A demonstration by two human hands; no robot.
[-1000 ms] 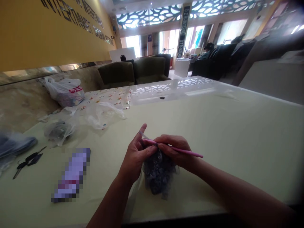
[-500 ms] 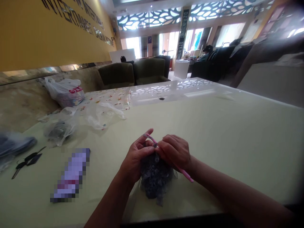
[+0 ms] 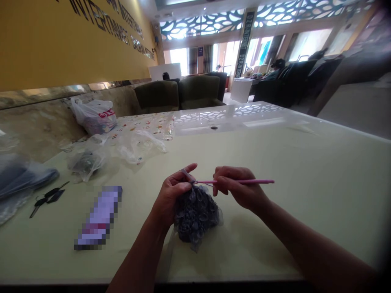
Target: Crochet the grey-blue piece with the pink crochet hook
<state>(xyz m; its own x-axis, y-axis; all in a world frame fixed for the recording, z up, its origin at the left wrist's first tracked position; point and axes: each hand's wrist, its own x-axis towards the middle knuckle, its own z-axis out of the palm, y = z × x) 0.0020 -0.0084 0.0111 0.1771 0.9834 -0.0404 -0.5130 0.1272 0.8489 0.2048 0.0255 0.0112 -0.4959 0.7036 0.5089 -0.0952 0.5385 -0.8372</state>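
A grey, ruffled piece of crochet work hangs from my left hand, whose thumb and fingers pinch its top edge while the index finger sticks out. A strand of grey yarn runs over that finger. My right hand is closed around a pink crochet hook, held nearly level. The hook's thin tip meets the work's top edge beside my left thumb. The lower end of the work is close to the tabletop; whether it rests there I cannot tell.
On the left of the pale table lie keys, a blurred-out purple object, a clear bag with dark contents and a crumpled plastic bag. Farther back stand a full white carrier bag and armchairs. A person sits beyond.
My right hand has turned and drawn back to the right, swinging the pink hook from a steep slant to nearly level. The grey work shows more fully now. The whole view has shifted slightly.
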